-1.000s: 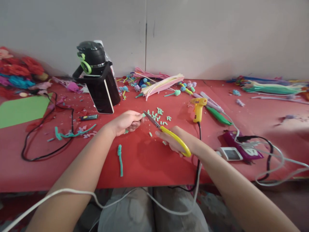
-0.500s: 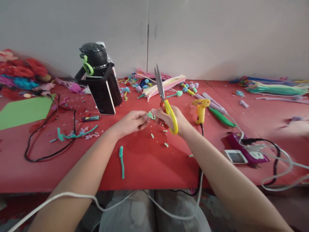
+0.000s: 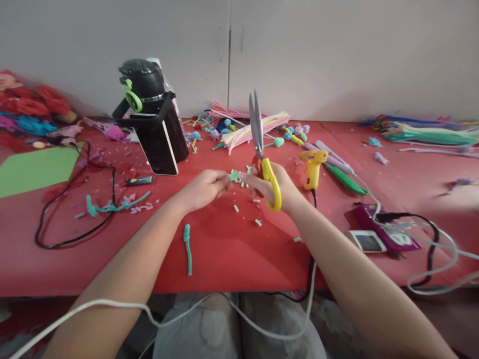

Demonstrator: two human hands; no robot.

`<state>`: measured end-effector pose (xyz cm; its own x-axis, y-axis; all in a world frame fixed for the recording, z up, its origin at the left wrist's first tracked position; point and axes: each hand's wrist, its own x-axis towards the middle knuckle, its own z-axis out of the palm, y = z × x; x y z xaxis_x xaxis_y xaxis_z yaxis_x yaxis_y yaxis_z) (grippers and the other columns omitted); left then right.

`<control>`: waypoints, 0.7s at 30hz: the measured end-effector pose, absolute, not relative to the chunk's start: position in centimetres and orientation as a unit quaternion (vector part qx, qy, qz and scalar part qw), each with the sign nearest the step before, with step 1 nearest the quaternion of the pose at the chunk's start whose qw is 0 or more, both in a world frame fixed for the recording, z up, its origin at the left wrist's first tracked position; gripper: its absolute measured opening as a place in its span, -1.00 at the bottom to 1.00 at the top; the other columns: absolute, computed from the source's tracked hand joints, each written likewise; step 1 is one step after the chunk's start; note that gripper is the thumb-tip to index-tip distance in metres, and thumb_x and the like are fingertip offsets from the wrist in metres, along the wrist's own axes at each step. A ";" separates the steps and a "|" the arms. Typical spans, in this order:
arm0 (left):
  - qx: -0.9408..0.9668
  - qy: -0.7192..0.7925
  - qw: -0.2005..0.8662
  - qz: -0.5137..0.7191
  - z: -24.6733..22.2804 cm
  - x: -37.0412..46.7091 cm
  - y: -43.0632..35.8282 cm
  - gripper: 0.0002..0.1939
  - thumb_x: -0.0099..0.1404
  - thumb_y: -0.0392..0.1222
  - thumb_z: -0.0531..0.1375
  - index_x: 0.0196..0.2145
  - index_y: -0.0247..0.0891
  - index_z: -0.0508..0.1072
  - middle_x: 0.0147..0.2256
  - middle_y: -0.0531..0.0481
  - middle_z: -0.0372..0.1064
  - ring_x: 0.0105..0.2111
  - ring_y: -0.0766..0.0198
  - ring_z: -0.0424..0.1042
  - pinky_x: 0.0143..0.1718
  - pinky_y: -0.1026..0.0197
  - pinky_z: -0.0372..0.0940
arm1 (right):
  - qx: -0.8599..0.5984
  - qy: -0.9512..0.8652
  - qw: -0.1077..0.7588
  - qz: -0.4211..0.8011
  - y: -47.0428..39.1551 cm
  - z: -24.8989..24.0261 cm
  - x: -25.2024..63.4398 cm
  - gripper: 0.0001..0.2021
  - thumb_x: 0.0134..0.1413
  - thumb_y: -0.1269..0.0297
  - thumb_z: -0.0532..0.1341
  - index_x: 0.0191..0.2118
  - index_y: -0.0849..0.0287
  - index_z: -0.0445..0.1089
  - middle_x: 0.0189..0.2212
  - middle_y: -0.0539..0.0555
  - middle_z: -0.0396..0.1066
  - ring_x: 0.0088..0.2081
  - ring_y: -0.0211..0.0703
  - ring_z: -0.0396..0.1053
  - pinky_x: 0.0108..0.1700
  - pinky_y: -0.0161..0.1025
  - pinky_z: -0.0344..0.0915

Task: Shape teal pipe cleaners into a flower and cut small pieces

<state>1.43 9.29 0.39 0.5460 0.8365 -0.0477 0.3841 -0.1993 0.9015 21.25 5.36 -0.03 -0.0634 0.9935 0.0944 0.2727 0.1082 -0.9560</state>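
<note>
Over the middle of the red table, my left hand (image 3: 209,189) pinches a small light-green fuzzy piece (image 3: 234,176) between thumb and fingers. My right hand (image 3: 275,187) keeps scissors (image 3: 258,129) with yellow and orange handles hooked in it, the blades pointing up and away and slightly apart. The thumb and finger of that hand reach to the other side of the green piece. Small pale-green clippings (image 3: 258,222) lie on the table under and around both hands. Nearer the front edge lies a teal pipe cleaner (image 3: 188,249) with a knotted top.
A black bottle (image 3: 145,85) stands behind a dark phone-like slab (image 3: 159,147) at back left. On the right are a yellow glue gun (image 3: 314,167), a purple box (image 3: 368,219) and tangled cables. Pipe-cleaner bundles (image 3: 258,130) lie at the back. A white cable (image 3: 179,323) crosses my lap.
The scissors in my right hand have shifted a little right, tilting more upright. My fingers have drawn slightly apart around the green piece, and more clippings show behind it.
</note>
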 end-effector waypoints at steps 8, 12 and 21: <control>0.561 0.457 0.488 0.488 0.7 0.2 10.8 -0.72 0.45 -0.24 0.01 -0.45 -0.26 0.31 -0.64 0.15 0.03 -0.68 0.43 -0.04 -0.62 0.32 -0.11 | -0.571 -0.716 0.272 0.296 4.1 -0.5 23.1 -0.45 0.10 -0.23 0.24 -0.52 0.12 0.07 -0.57 -0.12 -0.05 -0.50 -0.33 -0.07 -0.47 -0.28 -0.13; 0.563 0.432 0.491 0.506 0.4 0.1 10.9 -0.74 0.43 -0.20 0.05 -0.44 -0.25 0.31 -0.64 0.15 0.02 -0.68 0.44 -0.05 -0.63 0.33 -0.09 | -0.581 -0.738 0.230 0.256 4.2 -0.8 22.7 -0.43 0.10 -0.27 0.21 -0.54 0.12 0.04 -0.58 -0.12 -0.05 -0.49 -0.33 -0.13 -0.45 -0.25 -0.17; 0.614 0.413 0.511 0.439 0.4 0.5 10.4 -0.75 0.42 -0.21 0.06 -0.44 -0.26 0.30 -0.63 0.14 0.03 -0.66 0.43 -0.01 -0.59 0.33 -0.06 | -0.594 -0.732 0.217 0.252 4.1 -0.5 22.2 -0.44 0.10 -0.27 0.20 -0.53 0.12 0.06 -0.59 -0.12 -0.02 -0.51 -0.32 -0.11 -0.46 -0.26 -0.16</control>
<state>0.51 10.44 0.37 0.2747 0.9544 0.1169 0.0587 -0.1380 0.9887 22.18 4.07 -0.49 -0.1995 0.9797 0.0184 0.7602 0.1666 -0.6279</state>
